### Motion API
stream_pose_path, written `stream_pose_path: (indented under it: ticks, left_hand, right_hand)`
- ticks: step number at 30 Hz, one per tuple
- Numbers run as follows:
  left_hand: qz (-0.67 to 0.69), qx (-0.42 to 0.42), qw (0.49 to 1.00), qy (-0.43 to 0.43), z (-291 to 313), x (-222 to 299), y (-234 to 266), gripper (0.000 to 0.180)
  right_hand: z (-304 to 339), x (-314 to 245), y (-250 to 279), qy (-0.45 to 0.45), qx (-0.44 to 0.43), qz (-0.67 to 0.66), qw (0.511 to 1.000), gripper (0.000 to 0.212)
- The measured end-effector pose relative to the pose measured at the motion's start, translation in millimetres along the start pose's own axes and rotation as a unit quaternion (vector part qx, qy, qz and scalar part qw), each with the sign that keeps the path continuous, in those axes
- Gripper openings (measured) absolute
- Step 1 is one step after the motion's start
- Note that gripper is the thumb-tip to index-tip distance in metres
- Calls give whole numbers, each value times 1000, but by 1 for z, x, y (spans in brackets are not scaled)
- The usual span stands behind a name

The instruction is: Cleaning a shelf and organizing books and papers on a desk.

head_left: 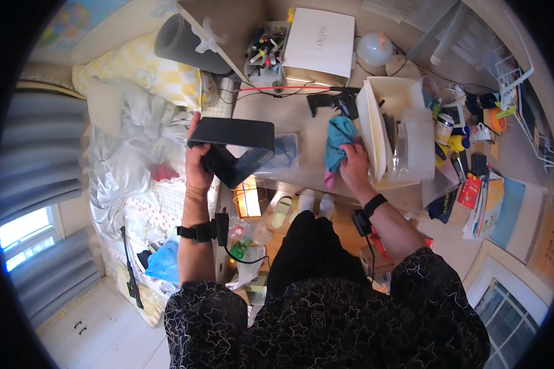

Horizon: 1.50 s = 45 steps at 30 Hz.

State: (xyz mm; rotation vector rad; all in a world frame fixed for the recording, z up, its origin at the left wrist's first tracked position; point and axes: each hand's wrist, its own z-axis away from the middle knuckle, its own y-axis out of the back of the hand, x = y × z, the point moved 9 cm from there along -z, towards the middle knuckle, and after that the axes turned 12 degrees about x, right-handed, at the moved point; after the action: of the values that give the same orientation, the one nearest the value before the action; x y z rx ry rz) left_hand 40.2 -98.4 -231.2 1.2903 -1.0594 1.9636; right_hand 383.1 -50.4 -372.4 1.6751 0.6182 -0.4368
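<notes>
My left hand [198,166] grips a black, hollow box-like frame [243,129] by its left end, holding it tilted above the left part of the desk [305,123]. Its near side looks open, and I cannot tell its exact kind. My right hand [355,166] is closed on a teal cloth [338,144], which has a pink part hanging at its lower end. Beside that hand stands a whitish plastic storage bin [423,154] with flat cream boards at its left side. A clear bluish plastic container [284,152] lies between my two hands.
Behind are a white box [320,40], a bin of pens [268,52], a white globe [374,49] and a black pistol-shaped object [323,104]. Bottles and booklets [486,206] crowd the right. A bed [148,197] with rumpled covers lies left; slippers [282,211] rest below.
</notes>
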Motion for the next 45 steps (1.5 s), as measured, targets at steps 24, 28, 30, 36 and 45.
stream_pose_path:
  ticks: [24,28,30,36,45]
  left_hand:
    - [-391,-95,860,-313,96,-24,-58,71]
    - [-127,-53,988,-66,90,-85,-41,64]
    - [-124,-32,984,-126,104,-56,-59,61]
    - [-285,-120,863,-400,142,31,-117,86]
    - [-294,-109,862,-399,134,28,-133,82]
  right_hand:
    - [17,-142,59,-231,-228,-549,771,49]
    - [29,-228,118,176,-32,-353,918,44]
    - [28,-222,117,154,-17,-345,926,41]
    - [7,-96,51,-46,-45,-321,945,30]
    - [18,-239,179,197,72,-307,928,33]
